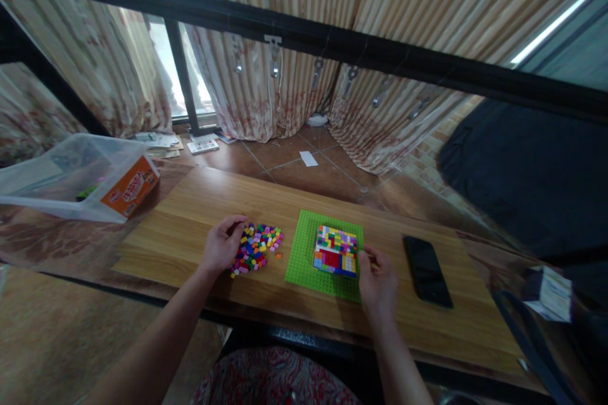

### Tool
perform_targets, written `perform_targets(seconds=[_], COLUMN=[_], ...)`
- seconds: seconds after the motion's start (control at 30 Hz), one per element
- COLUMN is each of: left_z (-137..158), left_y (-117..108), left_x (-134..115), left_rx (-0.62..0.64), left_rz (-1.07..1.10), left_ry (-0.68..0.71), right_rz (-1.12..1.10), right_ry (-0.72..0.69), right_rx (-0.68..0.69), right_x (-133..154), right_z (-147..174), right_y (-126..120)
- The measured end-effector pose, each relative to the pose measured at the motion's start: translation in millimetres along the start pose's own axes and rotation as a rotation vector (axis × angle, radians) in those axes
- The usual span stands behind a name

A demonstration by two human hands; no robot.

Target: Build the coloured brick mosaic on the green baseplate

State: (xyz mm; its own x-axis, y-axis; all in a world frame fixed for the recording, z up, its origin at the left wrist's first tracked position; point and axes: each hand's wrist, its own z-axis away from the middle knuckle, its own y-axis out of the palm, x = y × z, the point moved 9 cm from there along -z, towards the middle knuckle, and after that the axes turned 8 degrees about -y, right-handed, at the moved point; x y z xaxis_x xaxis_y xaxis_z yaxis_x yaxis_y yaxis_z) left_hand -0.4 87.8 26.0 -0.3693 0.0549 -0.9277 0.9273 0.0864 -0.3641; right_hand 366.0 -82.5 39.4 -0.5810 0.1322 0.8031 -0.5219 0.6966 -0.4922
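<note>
My left hand (224, 243) is at the left edge of a loose pile of small coloured bricks (256, 247), its fingers bent and thumb apart from them. No brick can be made out in its grasp. A green baseplate (300, 253) lies flat to the right of the pile. On it sits a block of many-coloured bricks (335, 250), with red, white, yellow and blue pieces in rows. My right hand (379, 275) is over the plate's right edge, fingers loosely bent and thumb by the block's right side. Whether the thumb touches it is unclear.
A black phone (427, 272) lies right of the plate on the wooden board (190, 215). One orange brick (278, 255) lies apart from the pile. A clear plastic box (71, 171) with an orange label stands at the left. A dark metal bar (304, 35) crosses beyond the board.
</note>
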Motion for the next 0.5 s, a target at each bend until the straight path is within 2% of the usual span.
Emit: perform_targets(seconds=[0.17,0.5], left_z=[0.1,1.0], left_y=[0.4,-0.3], left_x=[0.1,-1.5], left_rx=[0.006,-0.001], left_rz=[0.0,-0.001], left_ry=[-0.01,-0.011], right_rz=[-0.046,-0.117], right_ry=[0.07,0.106], right_rx=[0.056,0.063], right_x=[-11.1,-13.7], right_z=[-0.6,-2.8], right_y=[18.7,25.3])
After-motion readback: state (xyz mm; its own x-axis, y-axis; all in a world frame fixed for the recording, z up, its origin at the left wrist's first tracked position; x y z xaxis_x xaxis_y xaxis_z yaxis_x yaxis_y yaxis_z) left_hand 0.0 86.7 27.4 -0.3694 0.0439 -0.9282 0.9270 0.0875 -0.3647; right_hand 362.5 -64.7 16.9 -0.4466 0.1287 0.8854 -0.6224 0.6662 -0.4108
